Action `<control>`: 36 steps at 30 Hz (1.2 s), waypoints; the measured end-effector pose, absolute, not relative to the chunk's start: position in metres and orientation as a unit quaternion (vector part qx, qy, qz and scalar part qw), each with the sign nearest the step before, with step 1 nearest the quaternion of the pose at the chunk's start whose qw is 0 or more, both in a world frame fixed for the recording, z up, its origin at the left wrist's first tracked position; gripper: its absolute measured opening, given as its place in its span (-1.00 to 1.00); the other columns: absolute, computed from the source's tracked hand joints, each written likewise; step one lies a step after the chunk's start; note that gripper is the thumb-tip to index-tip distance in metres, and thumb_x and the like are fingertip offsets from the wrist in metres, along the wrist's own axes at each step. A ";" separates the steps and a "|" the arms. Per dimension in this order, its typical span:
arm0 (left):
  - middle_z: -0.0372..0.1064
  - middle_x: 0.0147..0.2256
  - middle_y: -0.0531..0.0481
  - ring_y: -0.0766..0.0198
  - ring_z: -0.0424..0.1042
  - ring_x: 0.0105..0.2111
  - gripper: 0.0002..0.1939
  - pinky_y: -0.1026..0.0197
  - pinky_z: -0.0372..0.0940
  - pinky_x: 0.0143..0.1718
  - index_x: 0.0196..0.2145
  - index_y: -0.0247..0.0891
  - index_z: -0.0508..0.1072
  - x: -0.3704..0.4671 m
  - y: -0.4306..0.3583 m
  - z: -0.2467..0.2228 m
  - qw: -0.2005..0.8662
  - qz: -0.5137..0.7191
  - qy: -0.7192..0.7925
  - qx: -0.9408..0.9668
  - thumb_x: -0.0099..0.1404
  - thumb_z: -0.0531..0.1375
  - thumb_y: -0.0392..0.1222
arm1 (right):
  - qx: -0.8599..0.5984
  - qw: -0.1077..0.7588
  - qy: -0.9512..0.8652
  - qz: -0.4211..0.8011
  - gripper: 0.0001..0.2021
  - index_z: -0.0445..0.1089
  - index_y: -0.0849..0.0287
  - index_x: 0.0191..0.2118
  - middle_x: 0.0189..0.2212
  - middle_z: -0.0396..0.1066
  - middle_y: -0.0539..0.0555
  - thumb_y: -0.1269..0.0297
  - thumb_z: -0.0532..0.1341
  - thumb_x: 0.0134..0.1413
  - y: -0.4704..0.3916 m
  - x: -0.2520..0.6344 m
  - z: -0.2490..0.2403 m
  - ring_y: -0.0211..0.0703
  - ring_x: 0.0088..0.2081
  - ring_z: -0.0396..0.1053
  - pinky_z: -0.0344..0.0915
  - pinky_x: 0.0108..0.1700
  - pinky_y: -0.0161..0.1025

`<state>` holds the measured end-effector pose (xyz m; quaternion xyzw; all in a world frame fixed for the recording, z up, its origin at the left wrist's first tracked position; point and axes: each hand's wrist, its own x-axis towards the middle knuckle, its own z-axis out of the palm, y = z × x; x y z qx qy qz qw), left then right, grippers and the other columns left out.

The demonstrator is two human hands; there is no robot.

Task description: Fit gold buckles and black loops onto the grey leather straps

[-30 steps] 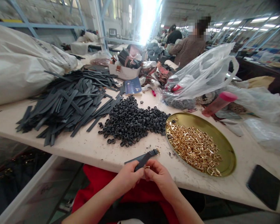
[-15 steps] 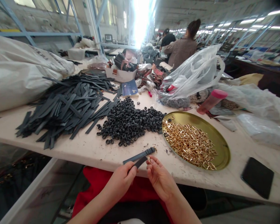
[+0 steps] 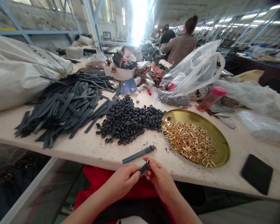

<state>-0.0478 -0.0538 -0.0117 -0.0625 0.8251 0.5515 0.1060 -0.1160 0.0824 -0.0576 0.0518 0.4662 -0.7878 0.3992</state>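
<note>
My left hand (image 3: 128, 176) is closed round a dark strap (image 3: 143, 169) near the table's front edge. At the strap's end, my right hand (image 3: 156, 172) pinches a small gold buckle (image 3: 148, 162), which meets the strap there. Just beyond my hands lies another dark strap (image 3: 138, 154) with a gold buckle at its right end. Farther back is a heap of small black loops (image 3: 128, 119). To the right, a round gold tray (image 3: 220, 137) holds a pile of gold buckles (image 3: 190, 141).
A large pile of dark straps (image 3: 67, 102) covers the table's left side beside a white sack (image 3: 16, 71). At the right lie a black phone-like slab (image 3: 257, 173), a pink-capped container (image 3: 211, 99) and plastic bags (image 3: 193, 74). A blue booklet (image 3: 129, 86) lies behind the loops.
The gold buckle has come onto the end of the strap. My hands have moved closer together, and the view has shifted slightly.
</note>
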 end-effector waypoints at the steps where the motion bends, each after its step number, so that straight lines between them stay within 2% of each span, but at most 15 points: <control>1: 0.43 -0.36 0.03 0.25 0.35 -0.34 -0.70 0.33 0.16 -0.27 -0.34 -0.25 0.45 -0.049 -0.055 -0.011 0.109 0.566 0.815 -0.055 0.26 -0.08 -0.20 | 0.046 0.406 0.478 -0.778 -0.63 0.42 0.23 -0.23 -0.63 0.20 -0.10 0.05 0.25 -0.11 0.082 -0.117 -0.058 -0.42 -0.60 0.12 0.13 -0.55 -0.44; 4: 0.42 -0.35 0.01 0.26 0.35 -0.32 -0.69 0.33 0.16 -0.21 -0.37 -0.26 0.42 -0.053 -0.056 -0.011 0.099 0.595 0.797 -0.042 0.27 -0.11 -0.22 | 0.008 0.413 0.543 -0.731 -0.60 0.43 0.26 -0.24 -0.66 0.16 -0.10 0.01 0.20 -0.08 0.079 -0.117 -0.060 -0.39 -0.62 0.06 0.05 -0.58 -0.40; 7: 0.38 -0.35 0.01 0.28 0.32 -0.33 -0.80 0.32 0.16 -0.23 -0.38 -0.27 0.36 -0.055 -0.054 -0.018 0.071 0.596 0.796 -0.079 0.23 -0.05 -0.24 | -0.039 0.374 0.611 -0.697 -0.62 0.41 0.25 -0.24 -0.67 0.17 -0.10 0.03 0.21 -0.08 0.074 -0.115 -0.062 -0.35 -0.62 0.07 0.04 -0.56 -0.37; 10: 0.29 -0.50 0.09 0.34 0.24 -0.47 -0.89 0.34 0.15 -0.40 -0.38 -0.27 0.28 -0.055 -0.053 -0.030 0.072 0.613 0.774 -0.140 0.20 0.00 -0.22 | -0.073 0.304 0.639 -0.703 -0.70 0.38 0.18 -0.28 -0.55 0.30 -0.06 0.10 0.26 -0.12 0.071 -0.115 -0.063 -0.29 -0.53 0.18 0.13 -0.47 -0.35; 12: 0.13 -0.64 0.18 0.40 0.11 -0.63 -0.84 0.36 0.06 -0.56 -0.43 -0.26 0.22 -0.055 -0.053 -0.038 0.089 0.650 0.738 -0.158 0.23 -0.03 -0.13 | -0.098 0.290 0.636 -0.709 -0.74 0.36 0.17 -0.32 -0.48 0.35 -0.03 0.12 0.26 -0.12 0.070 -0.116 -0.062 -0.24 -0.44 0.24 0.18 -0.39 -0.32; 14: 0.04 -0.70 0.22 0.43 0.01 -0.69 -0.77 0.37 -0.01 -0.62 -0.46 -0.25 0.17 -0.056 -0.053 -0.043 0.094 0.680 0.709 -0.160 0.25 -0.06 -0.06 | -0.103 0.305 0.631 -0.706 -0.76 0.36 0.17 -0.37 -0.53 0.33 -0.03 0.10 0.24 -0.10 0.069 -0.116 -0.061 -0.24 -0.46 0.24 0.19 -0.40 -0.31; 17: 0.10 -0.71 0.20 0.44 0.02 -0.71 -0.74 0.37 0.00 -0.61 -0.49 -0.25 0.18 -0.059 -0.054 -0.047 0.084 0.680 0.710 -0.162 0.25 -0.05 -0.04 | -0.051 0.347 0.610 -0.710 -0.73 0.32 0.19 -0.46 -0.63 0.24 -0.08 0.06 0.20 -0.07 0.067 -0.117 -0.059 -0.32 -0.57 0.16 0.13 -0.50 -0.35; 21: 0.17 -0.71 0.17 0.40 0.14 -0.67 -0.73 0.33 0.09 -0.52 -0.50 -0.25 0.21 -0.060 -0.052 -0.053 0.069 0.660 0.728 -0.171 0.26 -0.07 -0.07 | 0.006 0.397 0.546 -0.738 -0.74 0.29 0.18 -0.41 -0.59 0.25 -0.08 0.05 0.18 -0.05 0.063 -0.119 -0.058 -0.32 -0.56 0.18 0.17 -0.47 -0.33; 27: 0.21 -0.68 0.16 0.35 0.21 -0.62 -0.76 0.31 0.11 -0.50 -0.51 -0.23 0.18 -0.059 -0.053 -0.061 0.058 0.625 0.753 -0.195 0.24 -0.03 -0.07 | -0.132 0.249 0.706 -0.650 -0.83 0.33 0.17 -0.41 -0.46 0.35 0.01 0.17 0.20 -0.05 0.067 -0.120 -0.064 -0.18 -0.38 0.28 0.21 -0.29 -0.26; 29: 0.22 -0.68 0.15 0.35 0.21 -0.61 -0.78 0.31 0.12 -0.48 -0.51 -0.24 0.19 -0.060 -0.055 -0.060 0.060 0.627 0.753 -0.189 0.23 -0.02 -0.09 | -0.122 0.277 0.688 -0.659 -0.82 0.32 0.16 -0.40 -0.49 0.34 -0.01 0.16 0.22 -0.08 0.068 -0.121 -0.064 -0.19 -0.42 0.27 0.21 -0.33 -0.27; 32: 0.24 -0.67 0.14 0.36 0.24 -0.60 -0.79 0.30 0.15 -0.45 -0.51 -0.24 0.19 -0.061 -0.056 -0.056 0.072 0.667 0.721 -0.172 0.22 0.00 -0.10 | -0.062 0.386 0.606 -0.693 -0.78 0.30 0.17 -0.36 -0.56 0.31 -0.06 0.14 0.24 -0.11 0.066 -0.124 -0.059 -0.27 -0.52 0.24 0.19 -0.43 -0.31; 34: 0.23 -0.67 0.14 0.36 0.24 -0.61 -0.79 0.31 0.15 -0.47 -0.52 -0.24 0.18 -0.062 -0.056 -0.054 0.076 0.681 0.707 -0.172 0.22 -0.01 -0.10 | -0.042 0.460 0.545 -0.700 -0.80 0.29 0.18 -0.36 -0.59 0.29 -0.09 0.19 0.24 -0.10 0.064 -0.125 -0.053 -0.31 -0.55 0.22 0.16 -0.45 -0.34; 36: 0.23 -0.67 0.14 0.36 0.24 -0.61 -0.78 0.31 0.14 -0.47 -0.53 -0.23 0.19 -0.062 -0.056 -0.052 0.075 0.666 0.720 -0.181 0.21 -0.02 -0.11 | -0.034 0.494 0.505 -0.707 -0.84 0.28 0.20 -0.40 -0.61 0.27 -0.10 0.26 0.26 -0.11 0.062 -0.124 -0.049 -0.33 -0.54 0.22 0.13 -0.45 -0.37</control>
